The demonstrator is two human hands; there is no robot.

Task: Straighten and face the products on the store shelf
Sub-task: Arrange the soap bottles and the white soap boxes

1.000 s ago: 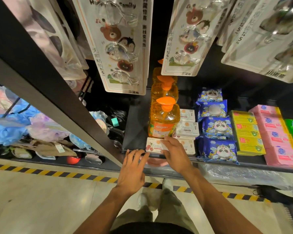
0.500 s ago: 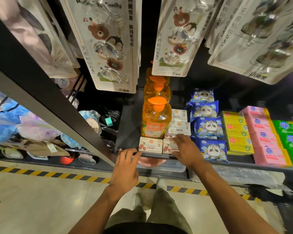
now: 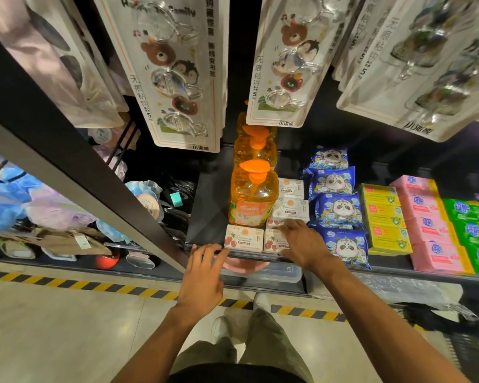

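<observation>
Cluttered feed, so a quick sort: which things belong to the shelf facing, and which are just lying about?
Job: cherry soap boxes, right hand touching; orange pump bottles; panda packs; left hand at shelf edge.
Lying about: hanging hook cards; pink basin below; floor tape.

Pale glossy floor (image 3: 53,327), yellow-black hazard stripe (image 3: 94,286), dark shelving upright (image 3: 67,150)
</observation>
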